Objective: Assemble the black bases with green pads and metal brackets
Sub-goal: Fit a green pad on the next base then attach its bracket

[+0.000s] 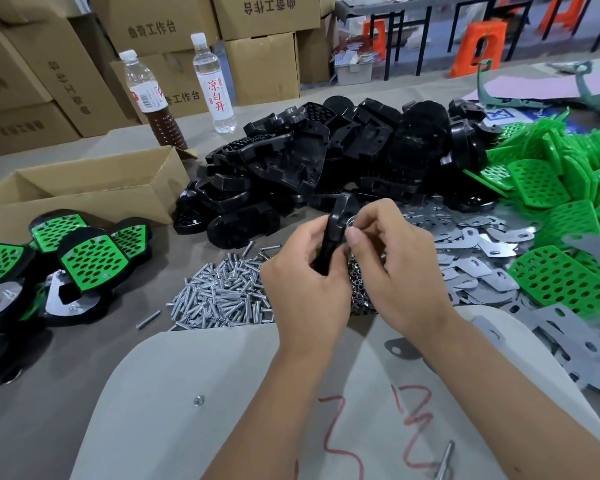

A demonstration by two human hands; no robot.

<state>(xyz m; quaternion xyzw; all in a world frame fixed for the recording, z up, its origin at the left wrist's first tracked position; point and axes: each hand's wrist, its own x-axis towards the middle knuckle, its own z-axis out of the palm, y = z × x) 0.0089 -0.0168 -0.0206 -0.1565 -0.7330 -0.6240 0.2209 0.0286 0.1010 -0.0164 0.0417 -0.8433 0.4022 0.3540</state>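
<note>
Right now the person's left hand [302, 271] grips a black plastic base [335, 233] held edge-up above the grey table [49, 393], while the right hand [392, 258] pinches something small against its upper rim — what it is I cannot tell. Beneath the hands lie a heap of silver screws [222, 292] and a cluster of small nuts [361, 289]; behind sits the pile of black bases [326, 157], with flat metal brackets [482, 247] and perforated green pads [561, 202] to the right — finished green-and-black assemblies [90, 258] rest at left.
</note>
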